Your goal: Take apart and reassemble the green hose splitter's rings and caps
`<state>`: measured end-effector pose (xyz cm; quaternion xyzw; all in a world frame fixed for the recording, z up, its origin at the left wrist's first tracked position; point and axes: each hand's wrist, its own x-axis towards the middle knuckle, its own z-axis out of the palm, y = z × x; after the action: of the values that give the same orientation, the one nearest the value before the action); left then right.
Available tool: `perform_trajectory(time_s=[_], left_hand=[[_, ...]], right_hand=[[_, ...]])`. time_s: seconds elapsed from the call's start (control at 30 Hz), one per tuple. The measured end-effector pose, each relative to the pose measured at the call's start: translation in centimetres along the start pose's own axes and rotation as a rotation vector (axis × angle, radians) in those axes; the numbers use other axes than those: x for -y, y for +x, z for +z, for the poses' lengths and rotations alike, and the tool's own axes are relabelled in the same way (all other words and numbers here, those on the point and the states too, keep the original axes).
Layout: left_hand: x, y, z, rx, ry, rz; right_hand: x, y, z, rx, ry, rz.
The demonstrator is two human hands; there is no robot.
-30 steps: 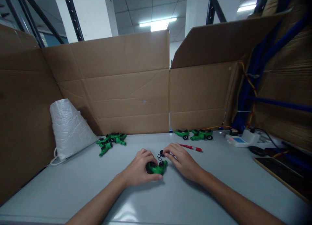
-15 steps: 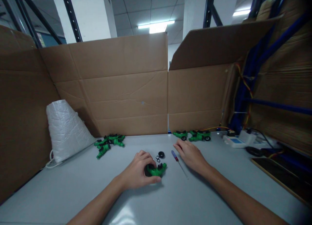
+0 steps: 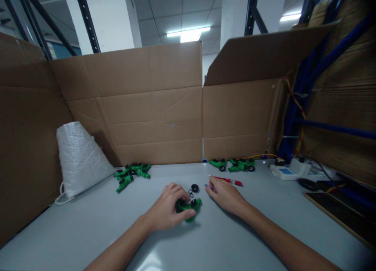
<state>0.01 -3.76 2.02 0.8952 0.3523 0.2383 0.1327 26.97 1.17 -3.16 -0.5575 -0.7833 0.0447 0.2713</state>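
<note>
My left hand (image 3: 169,208) is closed round a green toy vehicle (image 3: 197,204) with black parts, held just over the table. Its rear portion is hidden by my fingers. Close beyond it lie a black toy wheel (image 3: 194,188) and two small black rings (image 3: 190,193). To the right, my right hand (image 3: 226,194) rests low on the table, its fingers curled over the screwdriver (image 3: 206,186). Only the bluish handle end shows; the shaft is covered by the hand. A red pen (image 3: 232,181) lies just beyond the knuckles of this hand.
Several green toy vehicles (image 3: 125,181) are grouped at the back left, with others (image 3: 241,165) at the back right. A white bag (image 3: 82,161) stands on the left. Cardboard walls (image 3: 147,118) enclose the table. A power strip (image 3: 283,172) with cables sits at right.
My right hand has come nearer and down onto the screwdriver, covering most of it. The red pen has come into view behind it. My left hand keeps its hold, the toy vehicle slightly turned.
</note>
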Motion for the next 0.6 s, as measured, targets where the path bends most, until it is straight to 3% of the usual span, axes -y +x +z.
perform_trajectory(time_s=[0.27, 0.43, 0.6], left_hand=[[-0.2, 0.1, 0.2, -0.018, -0.007, -0.014], [-0.3, 0.2, 0.3, -0.016, -0.014, -0.01], [-0.3, 0.3, 0.6, -0.019, -0.015, -0.016]], right_hand=[[0.2, 0.9, 0.1, -0.141, 0.448, 0.03], [1.7, 0.7, -0.3, -0.174, 0.794, -0.001], [3.2, 0.3, -0.7, -0.191, 0.949, -0.003]])
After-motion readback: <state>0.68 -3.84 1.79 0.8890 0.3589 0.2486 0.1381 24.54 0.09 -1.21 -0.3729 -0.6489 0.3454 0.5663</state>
